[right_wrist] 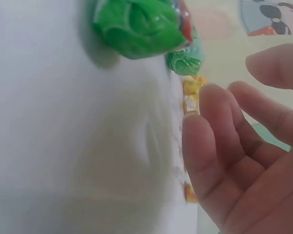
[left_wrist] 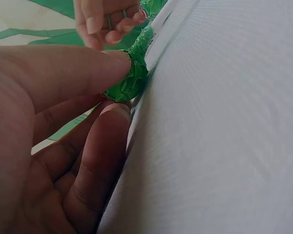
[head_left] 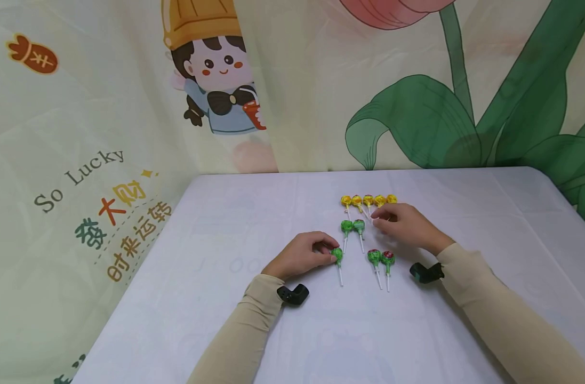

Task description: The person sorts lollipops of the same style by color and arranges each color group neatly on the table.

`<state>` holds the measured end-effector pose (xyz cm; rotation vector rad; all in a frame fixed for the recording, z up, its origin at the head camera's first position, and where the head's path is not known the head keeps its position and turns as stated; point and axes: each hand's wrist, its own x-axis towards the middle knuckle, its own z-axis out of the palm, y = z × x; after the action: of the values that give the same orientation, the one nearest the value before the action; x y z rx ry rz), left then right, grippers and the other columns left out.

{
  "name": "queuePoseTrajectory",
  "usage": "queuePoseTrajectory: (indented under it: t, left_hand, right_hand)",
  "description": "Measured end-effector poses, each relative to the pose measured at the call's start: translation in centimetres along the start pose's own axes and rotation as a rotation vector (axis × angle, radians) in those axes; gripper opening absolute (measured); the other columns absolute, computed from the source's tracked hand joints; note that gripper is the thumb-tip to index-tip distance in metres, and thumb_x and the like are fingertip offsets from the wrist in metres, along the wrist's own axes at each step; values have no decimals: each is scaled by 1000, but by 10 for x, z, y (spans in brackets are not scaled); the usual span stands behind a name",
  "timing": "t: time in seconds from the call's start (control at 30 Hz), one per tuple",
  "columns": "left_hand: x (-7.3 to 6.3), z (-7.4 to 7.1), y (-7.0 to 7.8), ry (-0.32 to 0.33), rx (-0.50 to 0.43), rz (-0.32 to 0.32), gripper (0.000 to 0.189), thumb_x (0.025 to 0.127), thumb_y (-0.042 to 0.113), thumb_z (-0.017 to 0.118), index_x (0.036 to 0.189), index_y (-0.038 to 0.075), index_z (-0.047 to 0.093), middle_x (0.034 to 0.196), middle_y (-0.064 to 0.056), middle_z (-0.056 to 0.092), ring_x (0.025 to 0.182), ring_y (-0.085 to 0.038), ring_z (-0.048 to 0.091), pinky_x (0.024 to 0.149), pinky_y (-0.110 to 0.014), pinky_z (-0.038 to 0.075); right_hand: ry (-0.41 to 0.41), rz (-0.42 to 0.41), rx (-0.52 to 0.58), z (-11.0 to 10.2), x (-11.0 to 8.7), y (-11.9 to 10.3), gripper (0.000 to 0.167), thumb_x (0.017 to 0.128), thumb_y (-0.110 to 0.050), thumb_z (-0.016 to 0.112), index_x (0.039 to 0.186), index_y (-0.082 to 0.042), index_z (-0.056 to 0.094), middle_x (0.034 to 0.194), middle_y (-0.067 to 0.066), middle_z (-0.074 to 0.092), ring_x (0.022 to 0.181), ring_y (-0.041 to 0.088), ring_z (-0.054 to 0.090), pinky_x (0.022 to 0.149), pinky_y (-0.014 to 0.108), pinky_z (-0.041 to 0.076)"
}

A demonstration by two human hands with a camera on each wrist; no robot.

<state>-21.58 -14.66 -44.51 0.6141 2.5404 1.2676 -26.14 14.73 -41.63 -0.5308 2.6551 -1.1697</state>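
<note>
In the head view, my left hand (head_left: 303, 254) pinches the green-wrapped head of a lollipop (head_left: 337, 254), its white stick pointing toward me. The left wrist view shows thumb and fingertips on either side of that crinkled green wrapper (left_wrist: 128, 80). My right hand (head_left: 408, 226) is held just right of two green lollipops (head_left: 359, 226), its fingers loosely bent with nothing between them. Behind those two, yellow lollipops (head_left: 357, 200) lie in a row, partly covered by the right hand. Nearer me lie two green lollipops with red markings (head_left: 374, 257), side by side.
A white cloth (head_left: 215, 320) covers the table, whose far edge meets a printed backdrop (head_left: 306, 106). Black wrist cameras sit on the left sleeve (head_left: 254, 314) and the right sleeve (head_left: 484, 282).
</note>
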Motion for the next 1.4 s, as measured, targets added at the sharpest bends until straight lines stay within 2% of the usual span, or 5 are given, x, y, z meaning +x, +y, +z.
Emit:
queuePoseTrajectory:
  t: [0.3,0.6,1.07,1.27,1.4]
  left_hand:
    - [-1,-1,2,-3,8,18,26,89,23,78,114,26,72,97,7,67,89,-12,62,82,-32,50]
    - [1,1,0,-11,9,32,28,88,22,79,115,26,72,98,8,67,90,-10,61,83,-31,50]
    - [-1,-1,4,-1,33,15,25,91,23,76,115,27,71,98,8,67,90,-11,61,82,-32,50]
    - [-2,0,5,2,31,7,24,90,24,77,113,26,72,96,7,67,88,-11,61,81,-31,50]
    - [-1,0,5,5,27,5,23,89,24,77,112,25,72,95,6,67,88,-12,61,80,-31,50]
  right_hand:
    - [-4,23,66,1,-18,10,31,100,-27,62,124,-9,66,105,8,63,85,24,58,73,34,53]
    - [0,45,105,-2,-31,14,30,100,-24,63,124,-7,65,106,10,64,84,26,59,73,35,54]
    - [-26,61,31,2,-48,19,26,100,-23,61,121,-10,67,113,7,65,97,26,55,80,35,52]
    - [-42,37,15,3,-53,23,26,99,-25,63,120,-10,68,107,4,66,93,25,56,75,35,52]
    - [-45,24,12,5,-56,25,26,99,-27,63,120,-12,69,109,2,67,96,24,56,81,37,51]
